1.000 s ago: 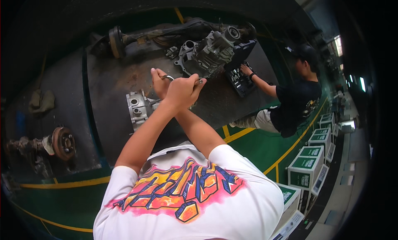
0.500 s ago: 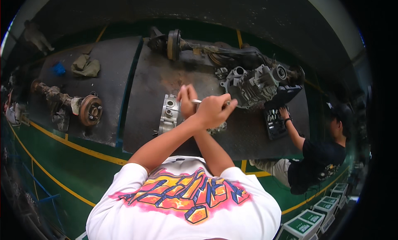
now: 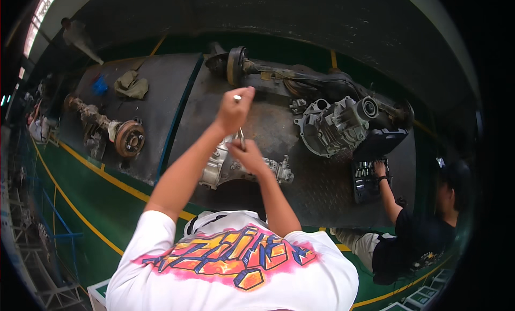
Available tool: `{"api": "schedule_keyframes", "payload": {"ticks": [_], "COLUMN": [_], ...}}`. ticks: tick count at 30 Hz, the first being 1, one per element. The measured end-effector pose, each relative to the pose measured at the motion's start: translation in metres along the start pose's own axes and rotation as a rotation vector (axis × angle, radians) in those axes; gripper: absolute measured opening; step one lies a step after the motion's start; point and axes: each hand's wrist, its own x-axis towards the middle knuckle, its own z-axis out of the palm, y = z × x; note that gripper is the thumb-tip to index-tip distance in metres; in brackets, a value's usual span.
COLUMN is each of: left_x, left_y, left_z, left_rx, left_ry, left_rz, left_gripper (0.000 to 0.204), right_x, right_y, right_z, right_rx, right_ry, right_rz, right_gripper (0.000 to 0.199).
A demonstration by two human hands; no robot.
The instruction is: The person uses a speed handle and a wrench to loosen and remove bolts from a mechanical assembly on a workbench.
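A silver metal wrench runs between my two hands over an aluminium gear housing. My left hand is closed round its far part, and a bright metal end pokes out of the fist. Lower down, my right hand is closed about the wrench close to the housing. Both hands cover much of the tool, so its exact form and where it meets the housing are hidden. The housing lies near the table's front edge, its narrower ribbed end reaching right.
A larger gearbox stands to the right, before a long axle along the back. At the right a co-worker's hand reaches into an open black socket case. A second table at left bears a rusty axle and cloth.
My left hand has swung from right of my right hand to its far left side, uncrossing my forearms. My right hand has come lower. The whole view has shifted somewhat.
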Motion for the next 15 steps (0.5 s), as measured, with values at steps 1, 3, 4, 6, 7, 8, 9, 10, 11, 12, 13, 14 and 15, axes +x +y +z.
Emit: {"api": "schedule_keyframes", "payload": {"ticks": [1, 3, 4, 6, 7, 8, 9, 10, 11, 12, 13, 14, 15], "left_x": [-0.003, -0.021, -0.032, -0.046, -0.04, -0.03, -0.026, -0.011, -0.006, -0.002, 0.0, 0.0, -0.001], "left_y": [-0.002, 0.008, 0.021, 0.012, 0.016, 0.03, 0.037, 0.029, 0.033, 0.044, 0.059, 0.068, 0.077], "left_z": [-0.018, -0.016, 0.004, 0.049, 0.055, 0.053, 0.05, 0.038, 0.011, 0.0, -0.009, -0.017, -0.02], "left_rx": [-0.043, -0.101, -0.114, 0.142, 0.137, 0.213, 0.279, 0.015, -0.074, -0.111, -0.159, -0.185, -0.219], "left_ry": [-0.011, -0.088, -0.043, -0.057, -0.059, -0.226, -0.402, -0.335, -0.177, -0.055, -0.016, 0.013, -0.018], "left_rz": [0.005, 0.028, 0.063, 0.308, 0.305, 0.175, 0.044, 0.142, 0.112, 0.046, 0.02, 0.046, 0.104], "left_gripper": [0.042, 0.04, 0.039, 0.039, 0.039, 0.037, 0.037, 0.037, 0.039, 0.041, 0.039, 0.038, 0.037], "right_x": [-0.006, 0.01, 0.022, 0.05, 0.048, 0.047, 0.044, 0.036, 0.002, -0.007, -0.012, -0.017, -0.019], "right_y": [-0.014, -0.025, -0.041, -0.023, -0.02, -0.021, -0.007, 0.008, -0.057, -0.072, -0.077, -0.085, -0.098], "right_z": [-0.023, -0.052, -0.05, -0.026, -0.012, 0.003, 0.014, 0.023, 0.028, 0.014, -0.001, -0.008, -0.008], "right_rx": [0.199, -0.122, -0.146, 0.035, -0.049, -0.13, 0.227, 0.574, -0.031, -0.043, 0.252, 0.551, 0.569], "right_ry": [0.152, 0.272, 0.44, 0.627, 0.541, 0.444, 0.098, -0.247, -0.149, -0.139, -0.21, -0.28, -0.116], "right_rz": [-0.183, -0.309, -0.368, -0.452, -0.462, -0.48, -0.349, -0.203, -0.187, -0.18, -0.135, -0.093, -0.166], "right_gripper": [0.015, 0.021, 0.026, 0.034, 0.022, 0.026, 0.028, 0.032, 0.025, 0.025, 0.02, 0.022, 0.028]}}
